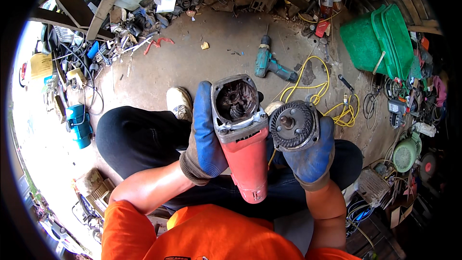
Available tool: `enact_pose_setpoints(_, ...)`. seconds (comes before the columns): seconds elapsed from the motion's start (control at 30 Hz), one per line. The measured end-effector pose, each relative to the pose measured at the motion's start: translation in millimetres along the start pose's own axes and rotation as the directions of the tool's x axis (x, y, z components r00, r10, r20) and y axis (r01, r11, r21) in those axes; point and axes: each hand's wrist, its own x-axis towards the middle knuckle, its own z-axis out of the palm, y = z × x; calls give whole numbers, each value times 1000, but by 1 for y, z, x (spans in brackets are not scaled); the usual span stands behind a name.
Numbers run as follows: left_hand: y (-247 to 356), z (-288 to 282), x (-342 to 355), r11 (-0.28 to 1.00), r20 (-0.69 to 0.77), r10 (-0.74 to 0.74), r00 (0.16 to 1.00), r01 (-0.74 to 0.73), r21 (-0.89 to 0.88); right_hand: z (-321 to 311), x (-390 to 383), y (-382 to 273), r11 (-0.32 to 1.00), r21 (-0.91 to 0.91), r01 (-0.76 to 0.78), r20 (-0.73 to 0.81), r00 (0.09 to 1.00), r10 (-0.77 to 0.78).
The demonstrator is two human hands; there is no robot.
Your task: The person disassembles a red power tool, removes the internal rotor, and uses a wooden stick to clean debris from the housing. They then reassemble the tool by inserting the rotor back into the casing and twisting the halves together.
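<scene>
Both of my hands wear blue and grey work gloves. My left hand (206, 132) is wrapped round the side of a red angle grinder body (245, 163). Its metal gear housing faces up, uncovered, with dark grease and a small pinion inside. Close to its right, my right hand (312, 147) grips a round bevel gear (294, 130) fixed on a metal flange, teeth and central shaft end upward. The gear assembly and the grinder body are apart, nearly side by side above my lap. The fingers under the gear are mostly hidden.
A teal cordless drill (272, 62) lies on the concrete floor ahead, beside a coiled yellow cord (337, 115). A green bucket (368, 43) rests at the far right. Scrap parts and cables line the left (91, 62) and right sides. A teal motor-like part (78, 126) stands left.
</scene>
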Motion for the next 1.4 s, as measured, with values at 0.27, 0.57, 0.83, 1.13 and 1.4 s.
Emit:
enact_pose_setpoints(0.27, -1, -2, 0, 1000, 33, 19, 999, -19, -6, 0, 0, 0, 1000, -2, -22, -4, 1000, 22)
enact_pose_setpoints(0.57, -1, -7, 1, 1000, 31, 13, 999, -13, 5, 2, 0, 2, 999, 29, -16, -19, 1000, 16)
enact_pose_setpoints(0.83, -2, -5, -1, 999, 46, 50, 998, -49, -24, 1, 0, 0, 1000, 3, -18, 5, 1000, 18)
enact_pose_setpoints(1.13, -4, -9, 0, 998, -9, 69, 998, -69, 16, -1, 1, 2, 999, 17, -31, -12, 999, 31)
enact_pose_setpoints(1.4, -5, -11, -3, 997, 26, 62, 998, -61, -42, -11, -1, 8, 999, 33, -36, 0, 999, 36)
